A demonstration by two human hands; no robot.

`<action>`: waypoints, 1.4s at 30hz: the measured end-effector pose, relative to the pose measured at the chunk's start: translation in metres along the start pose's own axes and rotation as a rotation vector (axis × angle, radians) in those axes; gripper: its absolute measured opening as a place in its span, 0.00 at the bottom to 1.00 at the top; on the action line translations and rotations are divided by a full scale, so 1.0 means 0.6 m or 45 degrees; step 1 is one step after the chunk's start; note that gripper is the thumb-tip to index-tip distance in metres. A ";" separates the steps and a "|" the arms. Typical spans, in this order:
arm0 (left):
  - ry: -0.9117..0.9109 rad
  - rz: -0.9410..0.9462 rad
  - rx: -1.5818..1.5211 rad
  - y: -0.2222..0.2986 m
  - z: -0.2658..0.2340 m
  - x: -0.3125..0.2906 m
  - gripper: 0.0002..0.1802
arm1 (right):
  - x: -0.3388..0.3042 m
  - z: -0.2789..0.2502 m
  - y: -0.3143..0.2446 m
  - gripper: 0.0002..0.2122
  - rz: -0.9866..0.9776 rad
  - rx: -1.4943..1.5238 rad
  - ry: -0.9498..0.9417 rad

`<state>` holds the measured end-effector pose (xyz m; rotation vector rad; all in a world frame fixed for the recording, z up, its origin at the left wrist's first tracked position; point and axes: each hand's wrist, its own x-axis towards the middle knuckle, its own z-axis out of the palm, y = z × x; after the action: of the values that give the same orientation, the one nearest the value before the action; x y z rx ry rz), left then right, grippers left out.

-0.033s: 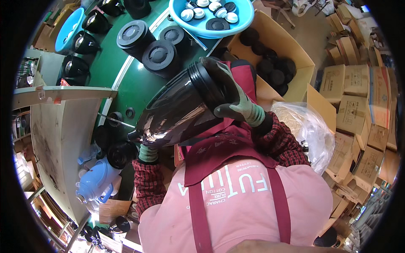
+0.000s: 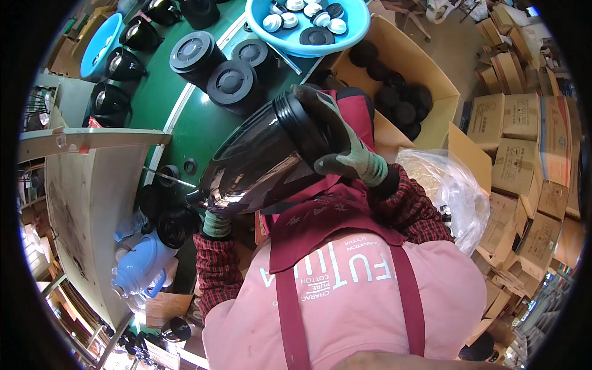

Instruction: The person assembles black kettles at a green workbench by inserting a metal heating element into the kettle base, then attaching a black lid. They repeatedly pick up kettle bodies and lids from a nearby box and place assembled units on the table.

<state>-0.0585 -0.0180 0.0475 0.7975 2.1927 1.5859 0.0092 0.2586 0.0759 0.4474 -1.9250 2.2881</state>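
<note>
A glossy black tapered vessel (image 2: 250, 161) is clasped by the gloved right hand (image 2: 354, 154). The left hand (image 2: 216, 224), mostly hidden, cannot be judged.

Right gloved hand (image 2: 353, 154) is gripping the ridged end of a glossy black vessel (image 2: 253, 163), fingers wrapping over the rim, while the left gloved hand (image 2: 216, 225) is reaching under the narrower lower end, mostly hidden, grip unclear. Black lidded canisters (image 2: 231, 83) are standing on the green counter (image 2: 154, 68) beyond, near a blue basin (image 2: 287, 48) holding white and black caps (image 2: 320, 18). To the right, an open carton (image 2: 435, 71) is holding dark round parts (image 2: 404, 112), a clear plastic bag (image 2: 459, 197) is lying just beside it, and brown boxes (image 2: 518, 157) are stacking up farther right.
</note>
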 end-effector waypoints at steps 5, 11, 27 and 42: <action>0.014 0.028 -0.021 -0.011 0.016 -0.008 0.28 | -0.019 -0.009 -0.007 0.48 0.018 0.146 -0.015; 0.063 0.057 0.017 0.000 0.022 -0.006 0.28 | -0.040 -0.015 0.018 0.49 0.056 0.309 0.048; 0.107 0.267 0.141 0.027 0.002 0.028 0.32 | -0.056 -0.053 0.003 0.31 0.353 0.461 0.272; 0.071 0.085 0.332 -0.039 0.002 0.017 0.25 | -0.078 -0.069 0.022 0.30 0.475 0.688 0.304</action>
<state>-0.0717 -0.0161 0.0260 0.9182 2.4714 1.3836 0.0439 0.3010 0.0432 -0.1623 -1.3520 2.9360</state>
